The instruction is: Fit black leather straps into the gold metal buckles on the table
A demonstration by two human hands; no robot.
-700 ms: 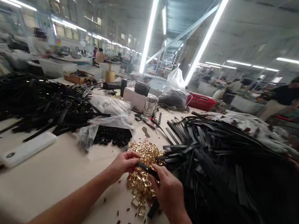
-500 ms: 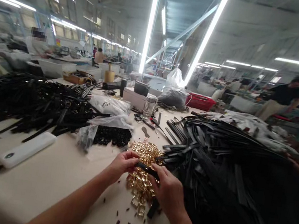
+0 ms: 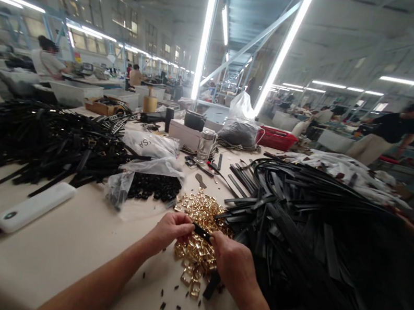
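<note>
A black strap (image 3: pixel 202 232) is stretched between my two hands, over a heap of gold buckles (image 3: pixel 195 259). My left hand (image 3: pixel 175 226) pinches one end of it between thumb and fingers. Closed on the other end is my right hand (image 3: pixel 231 259), with the strap running under its fingers. A small shiny spot shows on the strap between them; I cannot make out what it is. Below my right hand a black strap end (image 3: pixel 212 285) hangs over the table. Small black pieces (image 3: pixel 163 306) lie scattered in front of the buckles.
Black straps (image 3: pixel 299 218) are piled high on the right, and finished-looking buckled straps (image 3: pixel 34 142) on the left. An open plastic bag (image 3: pixel 117 190) spills small black parts (image 3: pixel 156 187). A white corded device (image 3: pixel 37 208) lies left; a glass jar (image 3: pixel 205 147) stands behind. Other people work farther off.
Both hands have closed their fingers tighter on the strap, the right one drawing its fingers in. The strap stays at nearly the same spot over the buckles.
</note>
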